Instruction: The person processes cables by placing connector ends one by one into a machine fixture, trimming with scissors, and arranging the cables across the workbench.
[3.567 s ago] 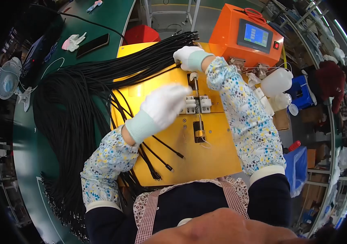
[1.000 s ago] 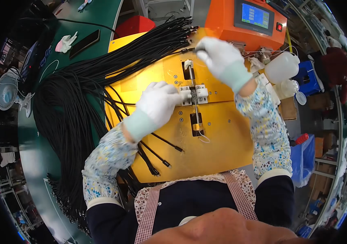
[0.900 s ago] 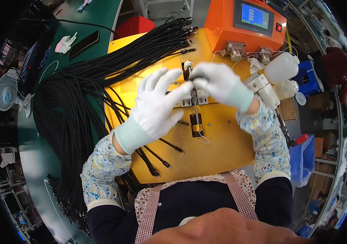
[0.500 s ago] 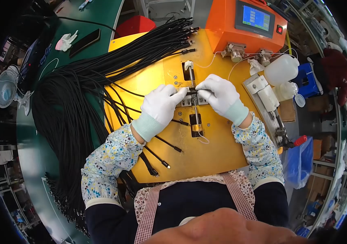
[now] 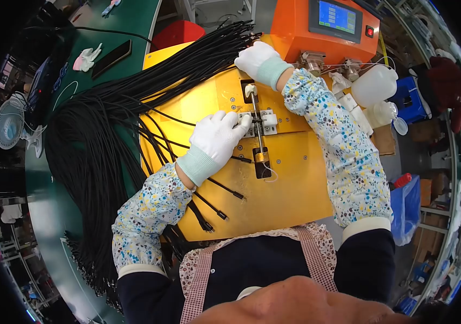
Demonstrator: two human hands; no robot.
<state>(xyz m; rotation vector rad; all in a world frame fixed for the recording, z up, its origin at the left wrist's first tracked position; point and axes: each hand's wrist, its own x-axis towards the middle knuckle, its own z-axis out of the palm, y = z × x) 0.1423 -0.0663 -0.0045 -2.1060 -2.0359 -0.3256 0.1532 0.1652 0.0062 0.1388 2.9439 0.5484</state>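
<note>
My left hand [image 5: 217, 139], in a white glove with a green cuff, pinches at the left side of a small metal fixture [image 5: 269, 120]. A black cable [image 5: 173, 117] runs under this hand; its end is hidden by the fingers. A metal rod with a white-tipped end [image 5: 251, 92] crosses the fixture. Up at the connector ends of a thick bundle of black cables [image 5: 187, 67] is my right hand [image 5: 260, 60], also gloved, its fingers curled on a cable there. Those fingertips are partly hidden.
An orange machine [image 5: 290, 32] with a lit screen [image 5: 338, 17] stands behind the yellow work plate [image 5: 295, 189]. Loose cable ends [image 5: 219, 215] lie on the plate's left. At right are a white plastic bottle [image 5: 375, 86] and a blue bin [image 5: 406, 102]. A phone [image 5: 112, 58] lies on the green table [image 5: 133, 21].
My right hand has left the fixture and moved up and away to the cable bundle's connector ends. My left hand has stayed at the fixture's left side.
</note>
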